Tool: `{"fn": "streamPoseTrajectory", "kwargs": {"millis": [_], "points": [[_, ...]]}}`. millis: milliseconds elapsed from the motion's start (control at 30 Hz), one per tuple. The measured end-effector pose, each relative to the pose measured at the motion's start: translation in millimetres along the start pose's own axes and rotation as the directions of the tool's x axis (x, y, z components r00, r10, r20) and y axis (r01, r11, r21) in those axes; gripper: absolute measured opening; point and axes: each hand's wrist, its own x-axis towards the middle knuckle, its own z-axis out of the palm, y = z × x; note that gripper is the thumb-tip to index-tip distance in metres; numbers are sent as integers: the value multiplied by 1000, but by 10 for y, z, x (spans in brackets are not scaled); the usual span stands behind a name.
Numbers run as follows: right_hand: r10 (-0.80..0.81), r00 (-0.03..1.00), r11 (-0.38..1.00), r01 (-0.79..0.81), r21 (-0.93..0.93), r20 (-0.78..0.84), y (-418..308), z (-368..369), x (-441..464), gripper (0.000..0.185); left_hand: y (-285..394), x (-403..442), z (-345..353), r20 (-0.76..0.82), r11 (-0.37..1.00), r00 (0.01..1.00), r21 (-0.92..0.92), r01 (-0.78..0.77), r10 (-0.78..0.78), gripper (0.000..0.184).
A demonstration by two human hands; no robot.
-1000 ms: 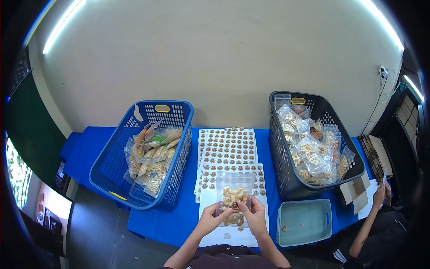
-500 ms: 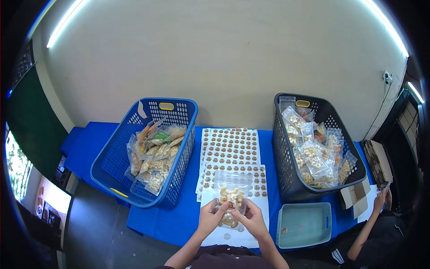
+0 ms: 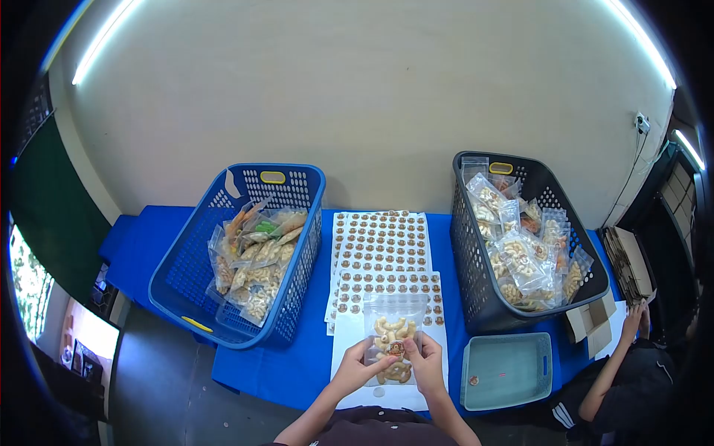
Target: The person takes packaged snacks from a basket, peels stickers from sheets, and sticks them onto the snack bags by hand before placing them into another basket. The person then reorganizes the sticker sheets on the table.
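A clear zip bag (image 3: pixel 394 328) of pale, curved snack pieces is held upright between my two hands, above the sticker sheets. My left hand (image 3: pixel 359 370) grips its lower left side, with the thumb reaching across to a round brown sticker (image 3: pixel 395 348) on the bag's front. My right hand (image 3: pixel 427 366) closes on the lower right side, its thumb at the sticker's right edge. Beneath and beyond the bag lie white sheets (image 3: pixel 381 241) with rows of round brown stickers. A partly bare sheet (image 3: pixel 349 346) is nearest me.
At left stands a blue basket (image 3: pixel 199 297) with bagged snacks; at right, a black basket (image 3: pixel 470 256) holds more bags. A grey-green tray (image 3: pixel 506 372) sits in front of it, near an open cardboard box (image 3: pixel 591 323). Another person's arm (image 3: pixel 613 372) is at far right.
The bag has moved slightly up and right and now faces me squarely. My thumbs have shifted around the sticker, leaving more of it visible.
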Motion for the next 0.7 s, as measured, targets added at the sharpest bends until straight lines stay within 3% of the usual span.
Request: {"fn": "streamPoseTrajectory", "kwargs": {"millis": [167, 333, 467, 633, 700], "points": [[32, 999, 996, -30, 87, -25, -22, 54, 30, 19, -11, 2, -23, 11, 1000, 1000, -8, -17, 17, 39], [21, 999, 999, -20, -28, 45, -31, 55, 67, 23, -91, 36, -83, 11, 992, 997, 98, 77, -78, 41], [11, 999, 998, -9, -61, 37, 25, 17, 100, 24, -17, 39, -48, 65, 989, 994, -109, 97, -91, 40], [82, 996, 991, -86, 102, 43, 15, 50, 100, 25, 40, 35, -92, 109, 988, 989, -111, 110, -98, 41], [99, 994, 987, -103, 119, 45, 3, 66, 93, 26, -51, 46, -120, 72, 997, 995, -4, 72, -71, 36]]}}
